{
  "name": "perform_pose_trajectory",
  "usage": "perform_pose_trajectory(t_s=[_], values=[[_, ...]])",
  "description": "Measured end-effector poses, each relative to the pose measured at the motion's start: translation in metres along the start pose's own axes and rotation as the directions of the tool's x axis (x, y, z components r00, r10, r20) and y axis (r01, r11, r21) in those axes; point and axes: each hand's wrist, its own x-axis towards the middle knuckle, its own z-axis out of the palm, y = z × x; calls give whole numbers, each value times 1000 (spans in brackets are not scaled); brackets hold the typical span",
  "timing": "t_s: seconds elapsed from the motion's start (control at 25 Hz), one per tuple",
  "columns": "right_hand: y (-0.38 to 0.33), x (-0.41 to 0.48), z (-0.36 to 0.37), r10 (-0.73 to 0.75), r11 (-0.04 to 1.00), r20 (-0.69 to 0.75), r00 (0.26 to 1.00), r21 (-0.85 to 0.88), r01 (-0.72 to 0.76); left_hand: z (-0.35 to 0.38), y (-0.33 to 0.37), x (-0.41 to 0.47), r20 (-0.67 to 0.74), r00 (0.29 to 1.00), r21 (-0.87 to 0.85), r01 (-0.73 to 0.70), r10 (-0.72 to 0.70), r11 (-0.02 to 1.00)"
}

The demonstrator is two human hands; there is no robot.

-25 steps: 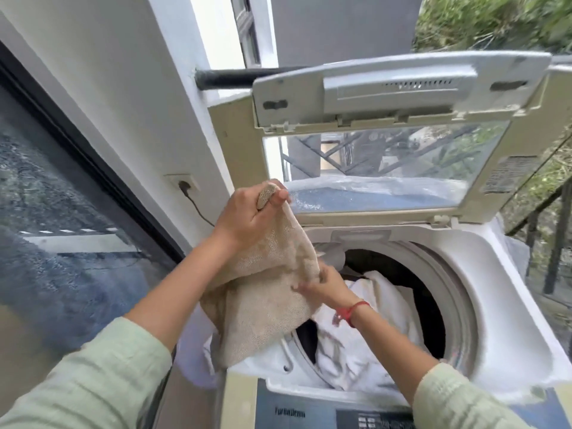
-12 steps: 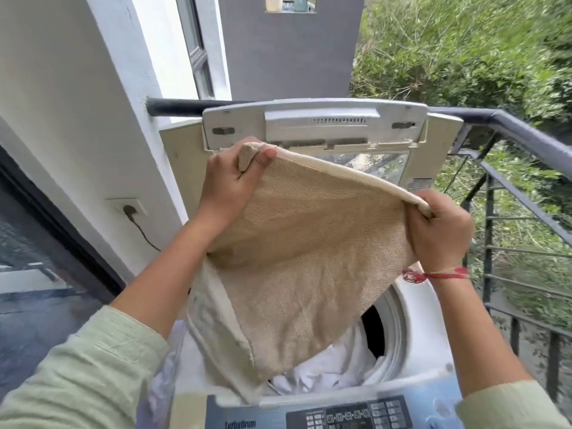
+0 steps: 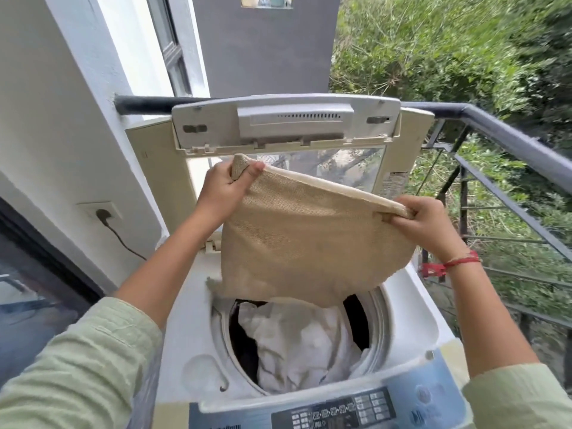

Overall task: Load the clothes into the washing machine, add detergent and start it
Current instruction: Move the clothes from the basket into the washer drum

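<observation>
A white top-loading washing machine [image 3: 414, 308] stands below me with its lid [image 3: 284, 125] raised upright. White clothes [image 3: 297, 345] lie in the round drum. I hold a beige woven cloth [image 3: 303, 239] spread out above the drum opening. My left hand [image 3: 226, 187] grips its upper left corner and my right hand [image 3: 424, 221] grips its upper right corner. The cloth's lower edge hangs just over the drum's far rim. The control panel [image 3: 334, 411] with buttons runs along the machine's near edge.
A white wall with a socket and plugged black cable [image 3: 102, 213] stands on the left, with a dark glass door [image 3: 28, 292] below it. A dark metal balcony railing [image 3: 507, 140] runs behind and to the right of the machine, with green bushes beyond.
My right hand took the cloth's other corner and both hands spread the cloth wide. The cloth now sits a little lower over the drum, and my view has tipped down.
</observation>
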Motion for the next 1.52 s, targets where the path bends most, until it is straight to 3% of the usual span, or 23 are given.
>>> perform_pose_trajectory(t_s=[0.08, 0.2, 0.24, 0.32, 0.4, 0.44, 0.48, 0.52, 0.56, 0.6, 0.64, 0.68, 0.76, 0.84, 0.88, 0.96, 1.0, 1.04, 1.12, 1.16, 1.28, 1.4, 1.52], values=[[-4, 2, -4, 102, 983, 303, 947, 114, -142, -9, -6, -2, 77, 995, -58, 74, -69, 996], [2, 11, -11, 241, 968, 680, 692, -118, -221, -22, 2, -2, 325, 915, -88, 281, -240, 956], [5, 13, -13, 289, 957, 720, 631, -195, -216, -24, 6, -3, 477, 832, -84, 363, -283, 928], [10, 12, -15, 333, 942, 753, 568, -237, -238, -24, 8, -9, 768, 549, 48, 465, -330, 884], [7, 4, -13, 276, 953, 824, 495, -166, -255, -18, 5, -20, 909, 204, 250, 429, -362, 868], [9, 2, -8, 256, 954, 845, 470, -144, -262, -15, -1, -23, 922, 109, 300, 402, -370, 865], [15, 3, 0, 272, 955, 837, 475, -172, -244, -9, -10, -21, 912, 99, 329, 407, -399, 852], [26, 8, 11, 320, 947, 790, 523, -241, -215, -1, -21, -18, 872, 173, 348, 436, -457, 830], [41, 16, 24, 381, 922, 696, 609, -335, -194, 9, -34, -15, 789, 314, 372, 442, -529, 817], [53, 23, 39, 418, 884, 571, 706, -435, -171, 23, -48, -14, 643, 510, 413, 397, -571, 819], [64, 29, 56, 409, 836, 425, 807, -530, -144, 39, -62, -15, 460, 714, 463, 315, -528, 829], [73, 30, 76, 353, 778, 289, 890, -619, -107, 56, -72, -19, 317, 857, 505, 210, -407, 837], [81, 18, 119, 157, 680, 171, 973, -733, 19, 81, -96, -33, 242, 964, 619, -67, -109, 782], [79, -8, 160, -35, 698, 173, 984, -700, 148, 98, -120, -52, 257, 949, 713, -314, 183, 627], [79, -21, 180, -49, 725, 227, 973, -662, 191, 107, -130, -63, 287, 904, 695, -424, 316, 581], [86, -42, 212, 101, 789, 384, 918, -593, 161, 126, -140, -94, 483, 769, 585, -639, 419, 500], [95, -48, 226, 216, 805, 454, 864, -583, 105, 135, -146, -109, 596, 742, 561, -659, 308, 501], [106, -53, 237, 310, 804, 501, 808, -592, 59, 139, -154, -122, 660, 748, 606, -584, 68, 540], [132, -55, 254, 470, 781, 588, 659, -625, 0, 142, -187, -136, 569, 668, 800, -316, -479, 509], [145, -56, 262, 531, 777, 633, 563, -629, -25, 141, -202, -138, 498, 606, 860, -254, -620, 444], [176, -58, 281, 613, 789, 730, 301, -588, -179, 157, -228, -140, 512, 522, 859, -321, -682, 399], [200, -56, 298, 582, 813, 778, 236, -560, -158, 189, -237, -144, 561, 455, 828, -311, -691, 467], [221, -46, 304, 538, 835, 837, 97, -513, -199, 195, -255, -150, 518, 310, 848, -310, -797, 430]])
